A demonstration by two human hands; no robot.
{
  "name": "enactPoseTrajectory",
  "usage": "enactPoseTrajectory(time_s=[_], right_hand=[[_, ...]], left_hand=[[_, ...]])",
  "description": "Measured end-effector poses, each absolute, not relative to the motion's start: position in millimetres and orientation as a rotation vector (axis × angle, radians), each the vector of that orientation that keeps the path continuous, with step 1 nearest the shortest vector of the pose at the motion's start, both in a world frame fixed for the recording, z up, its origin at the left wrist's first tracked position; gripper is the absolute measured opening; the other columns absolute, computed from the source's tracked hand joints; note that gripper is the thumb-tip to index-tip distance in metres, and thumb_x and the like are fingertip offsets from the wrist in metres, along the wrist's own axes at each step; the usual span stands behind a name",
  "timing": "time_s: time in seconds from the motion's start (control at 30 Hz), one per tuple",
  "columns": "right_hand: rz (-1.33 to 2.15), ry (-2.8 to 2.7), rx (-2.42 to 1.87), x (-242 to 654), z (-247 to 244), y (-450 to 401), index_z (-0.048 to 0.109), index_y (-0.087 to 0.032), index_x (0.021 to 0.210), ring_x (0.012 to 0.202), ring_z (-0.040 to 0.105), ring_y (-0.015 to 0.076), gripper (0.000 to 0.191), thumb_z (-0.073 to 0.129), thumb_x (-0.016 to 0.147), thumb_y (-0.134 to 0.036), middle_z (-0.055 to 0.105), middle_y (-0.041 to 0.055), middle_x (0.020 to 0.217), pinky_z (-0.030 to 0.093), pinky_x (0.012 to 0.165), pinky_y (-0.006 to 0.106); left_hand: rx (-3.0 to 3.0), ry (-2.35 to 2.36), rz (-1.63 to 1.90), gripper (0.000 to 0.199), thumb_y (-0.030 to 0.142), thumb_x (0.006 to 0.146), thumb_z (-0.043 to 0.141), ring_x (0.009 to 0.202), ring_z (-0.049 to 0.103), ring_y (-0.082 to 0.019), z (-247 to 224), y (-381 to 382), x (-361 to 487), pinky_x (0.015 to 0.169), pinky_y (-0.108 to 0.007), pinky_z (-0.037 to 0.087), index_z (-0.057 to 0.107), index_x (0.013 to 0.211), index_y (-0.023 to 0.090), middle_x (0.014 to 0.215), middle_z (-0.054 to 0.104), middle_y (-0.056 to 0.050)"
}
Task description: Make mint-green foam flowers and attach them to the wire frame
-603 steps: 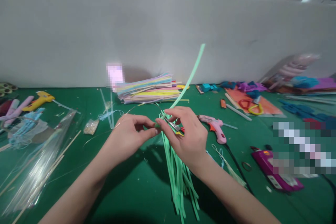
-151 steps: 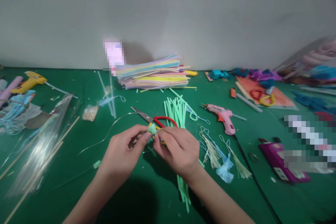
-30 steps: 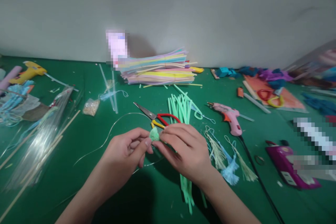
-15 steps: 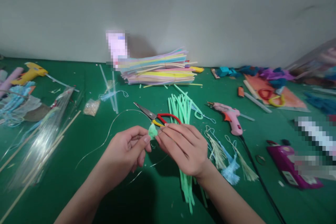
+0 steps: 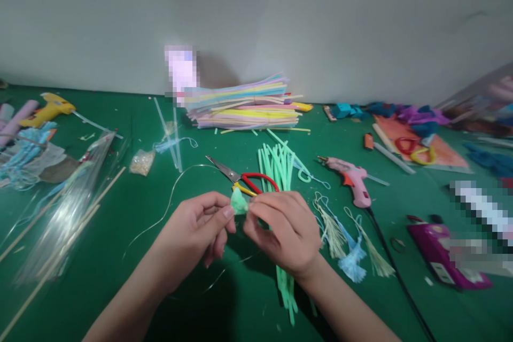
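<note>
Pinching small green piece (image 5: 239, 203): left hand (image 5: 202, 224) | right hand (image 5: 286, 230): against its edge, grip unclear | scissors (image 5: 235, 176): just beyond

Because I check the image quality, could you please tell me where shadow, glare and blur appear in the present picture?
Head view: dark shadow on the green table at bottom centre; head view: glare streaks along the clear plastic on the left; head view: pink bundle at far right smeared; head view: green piece in the left hand clear in outline, soft in texture.
</note>
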State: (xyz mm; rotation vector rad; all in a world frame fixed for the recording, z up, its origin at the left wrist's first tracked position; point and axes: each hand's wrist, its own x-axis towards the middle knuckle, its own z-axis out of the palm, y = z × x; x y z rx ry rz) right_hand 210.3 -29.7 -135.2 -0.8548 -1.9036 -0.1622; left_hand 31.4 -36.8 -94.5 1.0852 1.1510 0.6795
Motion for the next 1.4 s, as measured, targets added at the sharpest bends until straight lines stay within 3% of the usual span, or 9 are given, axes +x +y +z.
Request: enactPoseTrajectory(time_s=[0.27, 0.43, 0.57, 0.7, 0.93, 1.13, 1.23, 1.3, 1.4], right_hand=[[0.61, -1.534, -1.003, 199, -132, -37, 0.061, -0.023, 0.087, 0.076, 0.071, 0.0146, 0.013, 0.061, 0.081, -0.012, 0.071, -0.0005, 0.08, 0.059, 0.066, 0.028], [0.416, -1.732, -1.047, 207, -131, -33, 0.062, -0.02, 0.107, 0.084, 0.072, 0.0171, 0.033, 0.078, 0.078, -0.024, 0.075, 0.0044, 0.094, 0.06, 0.076, 0.031], [0.336, -1.795, -1.01, 212, -130, -30, 0.066, -0.02, 0.087, 0.074, 0.068, 0.0127, 0.004, 0.067, 0.09, -0.019, 0.073, 0.0017, 0.081, 0.057, 0.073, 0.027], [0.34, -1.768, -1.071, 209, -127, -33, 0.066, -0.019, 0.087, 0.071, 0.066, 0.0123, 0.01, 0.059, 0.094, -0.016, 0.071, 0.001, 0.078, 0.055, 0.069, 0.025], [0.53, -1.625, -1.227, 203, -118, -40, 0.065, -0.02, 0.079, 0.061, 0.064, 0.0112, 0.021, 0.055, 0.096, -0.026, 0.068, -0.0014, 0.069, 0.052, 0.06, 0.024], [0.785, -1.651, -1.065, 208, -115, -39, 0.07, -0.02, 0.097, 0.07, 0.068, 0.0137, 0.017, 0.064, 0.089, -0.033, 0.075, 0.002, 0.085, 0.056, 0.06, 0.025], [0.744, -1.636, -1.047, 208, -115, -39, 0.069, -0.019, 0.095, 0.07, 0.069, 0.0142, 0.015, 0.07, 0.082, -0.027, 0.074, 0.0017, 0.083, 0.057, 0.063, 0.027], [0.707, -1.609, -1.062, 206, -115, -39, 0.069, -0.019, 0.09, 0.07, 0.069, 0.0136, 0.006, 0.067, 0.085, -0.021, 0.074, 0.001, 0.081, 0.057, 0.063, 0.026], [0.676, -1.614, -1.043, 206, -114, -39, 0.069, -0.019, 0.088, 0.069, 0.068, 0.013, 0.007, 0.062, 0.087, -0.017, 0.074, 0.0006, 0.08, 0.056, 0.062, 0.026]], left_hand=[[0.984, 1.119, 0.734, 0.023, 0.035, 0.086, 0.067, 0.038, 0.043, -0.005, -89, -36, 34, 0.032, -0.012, 0.039, 0.059, 0.077, 0.015, 0.054, 0.055, 0.006], [1.026, 1.175, 0.761, 0.02, 0.035, 0.089, 0.064, 0.04, 0.048, -0.006, -95, -37, 36, 0.036, -0.013, 0.044, 0.058, 0.083, 0.016, 0.05, 0.055, 0.007], [1.04, 1.169, 0.745, 0.021, 0.034, 0.091, 0.061, 0.041, 0.049, -0.006, -94, -39, 36, 0.035, -0.013, 0.044, 0.058, 0.079, 0.016, 0.056, 0.059, 0.006], [1.035, 1.138, 0.773, 0.021, 0.032, 0.091, 0.062, 0.041, 0.049, -0.005, -93, -38, 36, 0.036, -0.012, 0.044, 0.059, 0.078, 0.016, 0.056, 0.057, 0.006], [1.011, 1.091, 0.766, 0.02, 0.03, 0.091, 0.064, 0.041, 0.051, -0.005, -90, -37, 34, 0.037, -0.011, 0.045, 0.062, 0.078, 0.015, 0.055, 0.059, 0.005], [0.958, 1.028, 0.729, 0.024, 0.037, 0.092, 0.063, 0.042, 0.051, -0.007, -92, -38, 28, 0.036, -0.013, 0.046, 0.062, 0.08, 0.017, 0.052, 0.056, 0.005], [0.948, 1.032, 0.727, 0.022, 0.038, 0.092, 0.064, 0.043, 0.053, -0.008, -94, -40, 25, 0.036, -0.013, 0.047, 0.063, 0.084, 0.018, 0.056, 0.057, 0.005], [0.957, 1.04, 0.725, 0.023, 0.038, 0.092, 0.064, 0.044, 0.054, -0.008, -95, -41, 25, 0.037, -0.014, 0.048, 0.062, 0.081, 0.018, 0.06, 0.059, 0.004], [0.957, 1.055, 0.743, 0.022, 0.037, 0.092, 0.064, 0.045, 0.054, -0.007, -93, -41, 26, 0.037, -0.015, 0.048, 0.062, 0.081, 0.018, 0.063, 0.059, 0.004]])
